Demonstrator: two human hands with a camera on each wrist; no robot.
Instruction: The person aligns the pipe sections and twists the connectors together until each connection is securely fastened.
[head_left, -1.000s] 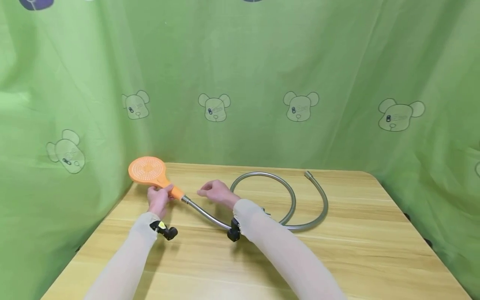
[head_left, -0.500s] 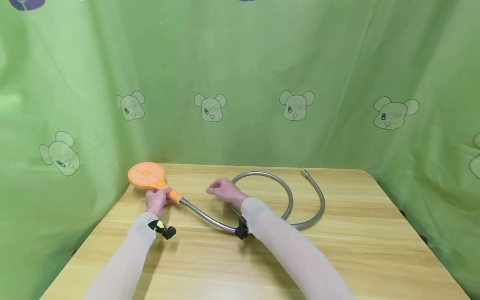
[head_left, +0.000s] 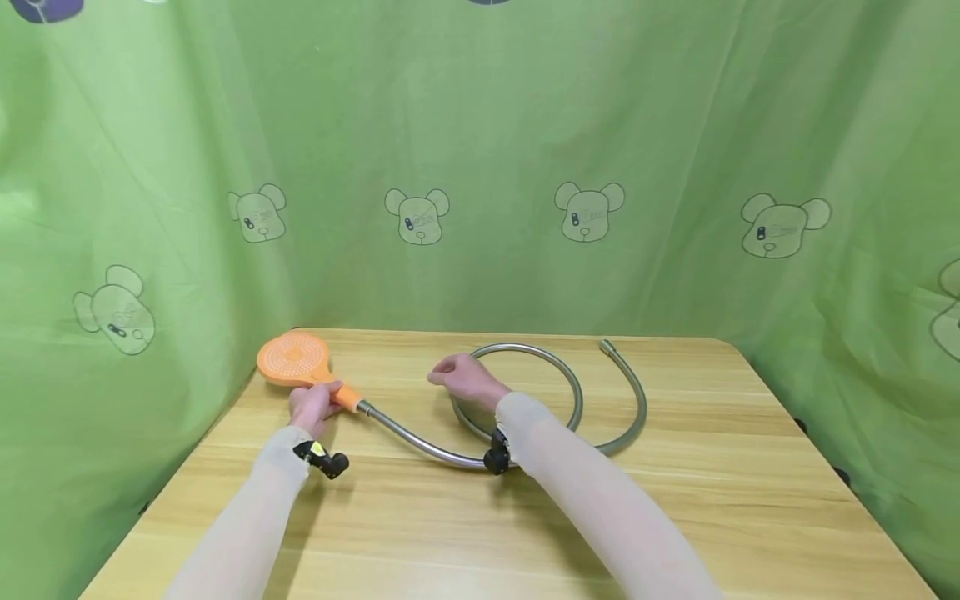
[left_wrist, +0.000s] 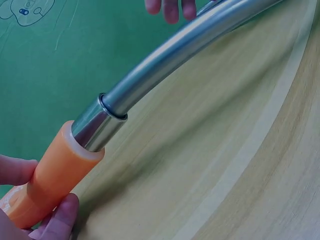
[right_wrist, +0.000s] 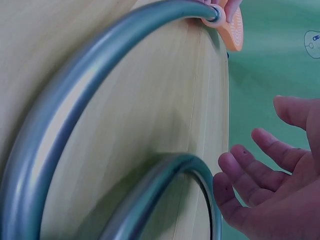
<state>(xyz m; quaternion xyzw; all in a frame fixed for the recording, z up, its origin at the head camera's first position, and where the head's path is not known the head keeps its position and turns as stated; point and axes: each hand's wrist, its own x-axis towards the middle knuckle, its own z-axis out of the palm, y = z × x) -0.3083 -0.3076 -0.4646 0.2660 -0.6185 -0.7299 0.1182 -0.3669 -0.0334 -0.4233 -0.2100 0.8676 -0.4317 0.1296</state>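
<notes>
An orange shower head (head_left: 293, 358) is at the far left of the table, its perforated face up. My left hand (head_left: 312, 408) grips its handle, the thumb and fingers on either side of the orange grip (left_wrist: 55, 180) in the left wrist view. A metal collar (left_wrist: 97, 122) joins the handle to a silver shower hose (head_left: 420, 444), which curves right into a loop. My right hand (head_left: 471, 379) is above the left side of that loop, holding nothing. In the right wrist view its fingers (right_wrist: 250, 175) are loosely bent and spread, with the thumb apart from them.
The hose's free end (head_left: 607, 346) lies at the back right of the wooden table (head_left: 750, 483). A green curtain (head_left: 487, 275) with bear-head prints hangs behind and along both sides. Small cameras are strapped to both wrists, the right one (head_left: 497, 454) over the hose.
My right hand has moved right, away from the shower head's handle and toward the hose loop. My left hand keeps its grip, and the shower head has come slightly lower in view.
</notes>
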